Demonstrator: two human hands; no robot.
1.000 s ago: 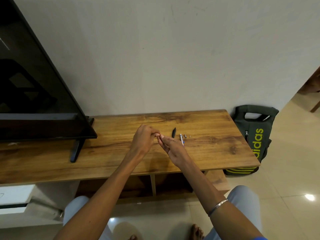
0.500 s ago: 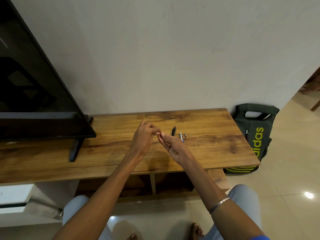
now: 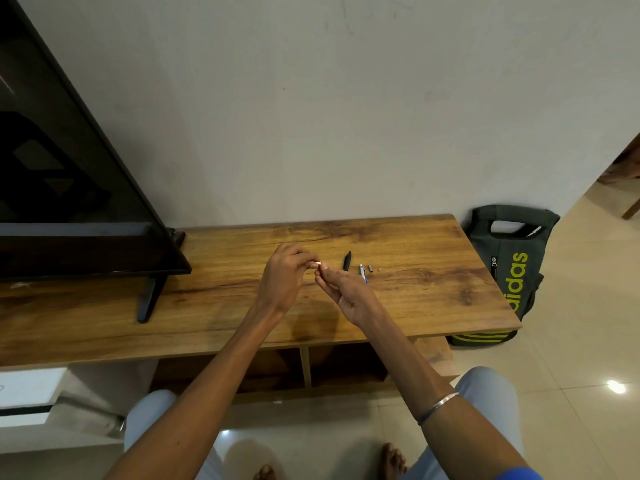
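Observation:
My left hand [image 3: 284, 276] and my right hand [image 3: 349, 295] meet fingertip to fingertip above the wooden TV bench [image 3: 433, 292]. Both pinch something very small between them, which the fingers mostly hide. Just right of the hands, loose pen parts lie on the bench top. They are a black barrel piece [image 3: 347, 260], a silver and blue piece [image 3: 362, 273], a short grey sleeve [image 3: 370, 268] and a tiny tip [image 3: 380, 269]. A metal bangle circles my right wrist.
A black television [image 3: 69, 188] on slim feet fills the bench's left part. A dark green backpack [image 3: 509, 268] with yellow lettering leans on the wall right of the bench. My knees and bare feet are over the tiled floor below, with open shelves under the bench top.
Both hands stay joined at the fingertips. The left fingers have shifted slightly on the pinched thing. The pen parts on the bench have not moved.

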